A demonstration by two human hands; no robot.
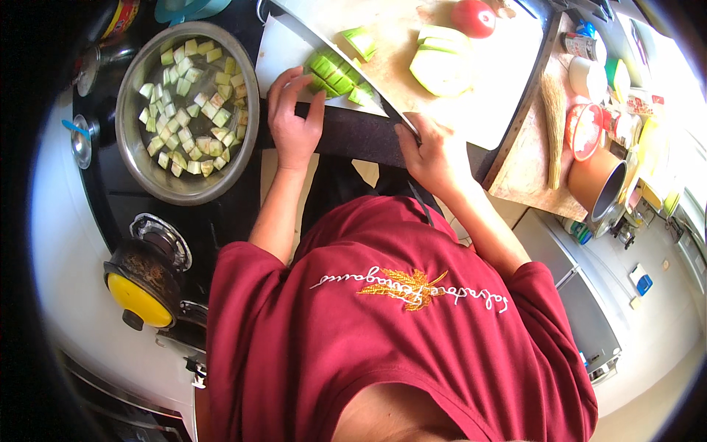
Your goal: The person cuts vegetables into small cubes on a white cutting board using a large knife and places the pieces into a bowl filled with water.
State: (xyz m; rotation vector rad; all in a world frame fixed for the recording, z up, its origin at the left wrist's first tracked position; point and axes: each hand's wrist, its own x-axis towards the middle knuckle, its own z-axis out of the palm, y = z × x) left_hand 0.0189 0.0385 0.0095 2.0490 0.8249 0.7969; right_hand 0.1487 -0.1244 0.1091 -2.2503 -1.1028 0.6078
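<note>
My right hand (436, 152) is wrapped round the handle of a long kitchen knife (383, 97), whose blade runs up and to the left across a white cutting board (492, 110). Left of the blade, a clump of diced green vegetable (333, 72) sits on the board. The fingers of my left hand (296, 121) are spread and curved at the clump's near left edge, the thumb apart from the others. Beyond the blade lie a cut wedge (359, 43) and a larger pale-green sliced chunk (442, 70). A red tomato (473, 18) rests near the far edge.
On the left stands a metal bowl (188, 194) of pale cubes. Closer to me are a gas burner (163, 239) and a dark pot with a yellow lid (143, 298). Right of the board are a dried loofah-like brush (552, 132), a red bowl (585, 132) and an open pot (598, 184).
</note>
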